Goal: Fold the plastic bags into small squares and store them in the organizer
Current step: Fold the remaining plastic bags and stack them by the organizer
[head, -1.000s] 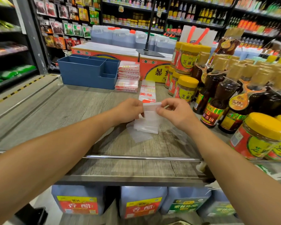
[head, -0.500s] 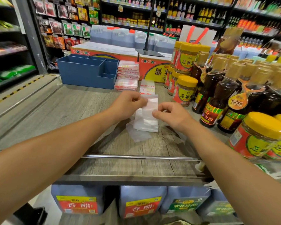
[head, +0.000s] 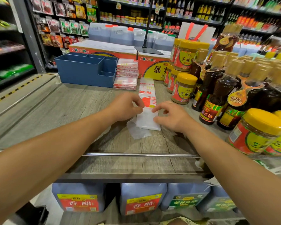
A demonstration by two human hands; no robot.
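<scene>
Head view: both hands pinch a long white plastic bag with red print (head: 147,109) on the wooden shelf, left hand (head: 126,108) and right hand (head: 170,116) gripping its near folded end. Best to press each crease flat. The blue plastic organizer (head: 86,70) sits far left.

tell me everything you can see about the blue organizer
The blue organizer is an open-topped plastic bin with several compartments, one long and some smaller at its right end. It stands upright at the back of the wooden shelf, left of the stack of folded bags. No bags show inside; neither hand touches it.
</scene>
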